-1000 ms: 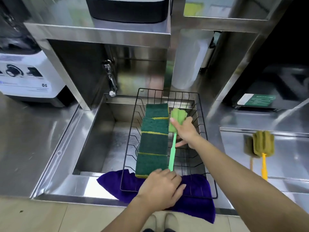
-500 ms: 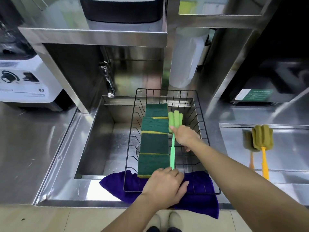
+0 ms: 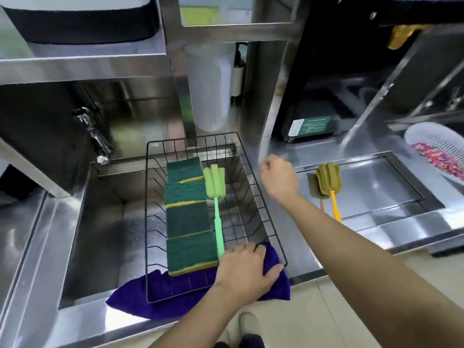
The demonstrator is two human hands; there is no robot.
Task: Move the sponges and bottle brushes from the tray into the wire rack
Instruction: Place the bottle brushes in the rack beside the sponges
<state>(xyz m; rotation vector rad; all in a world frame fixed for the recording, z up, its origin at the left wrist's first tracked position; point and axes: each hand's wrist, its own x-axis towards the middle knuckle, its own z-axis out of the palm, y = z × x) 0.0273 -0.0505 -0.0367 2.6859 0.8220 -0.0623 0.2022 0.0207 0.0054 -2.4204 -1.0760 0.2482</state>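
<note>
A black wire rack point(image 3: 253, 197) sits over the sink and holds several green sponges point(image 3: 187, 217) in a row. A green bottle brush point(image 3: 217, 209) lies beside them, head to the back. My left hand point(image 3: 244, 270) rests on the rack's near right corner, over the brush handle's end; a grip on the handle cannot be made out. My right hand point(image 3: 278, 178) hovers loosely curled and empty between the rack and the steel tray point(image 3: 391, 187). A yellow-handled olive brush point(image 3: 330, 187) lies in that tray, mirrored by the steel.
A purple cloth point(image 3: 175, 295) lies under the rack's front edge. The faucet point(image 3: 94, 136) stands at the sink's point(image 3: 105, 234) back left. A white colander point(image 3: 437, 151) with coloured bits sits at the far right. A black appliance point(image 3: 319, 121) stands behind the tray.
My right hand let go of the green brush head and moved right, out of the rack toward the tray. The green brush now lies in the rack. The view shifted right.
</note>
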